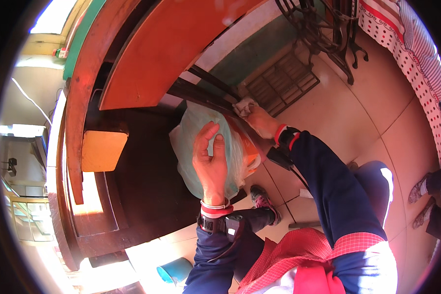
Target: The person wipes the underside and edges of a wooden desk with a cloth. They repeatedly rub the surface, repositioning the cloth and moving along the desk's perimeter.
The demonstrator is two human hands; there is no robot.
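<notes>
My right hand [261,122] grips a crumpled greyish cloth [244,107] and presses it on a dark wooden rail [205,96] of the furniture. My left hand [211,161] is raised with nothing in it, thumb and fingers curved and apart. Behind that hand, a pale translucent plastic bag [187,147] sits on the dark wooden shelf [147,183]; what it contains is hard to make out. Something orange [248,145] shows at the bag's right side. Above, an orange-brown wooden panel [176,47] overhangs the shelf.
A metal grate [283,84] lies on the tiled floor by the wall. The cast-iron stand [330,33] of a treadle table is at the upper right, beside a dotted cloth [408,70]. Another person's feet [420,198] are at the right. A blue bucket [174,270] stands below.
</notes>
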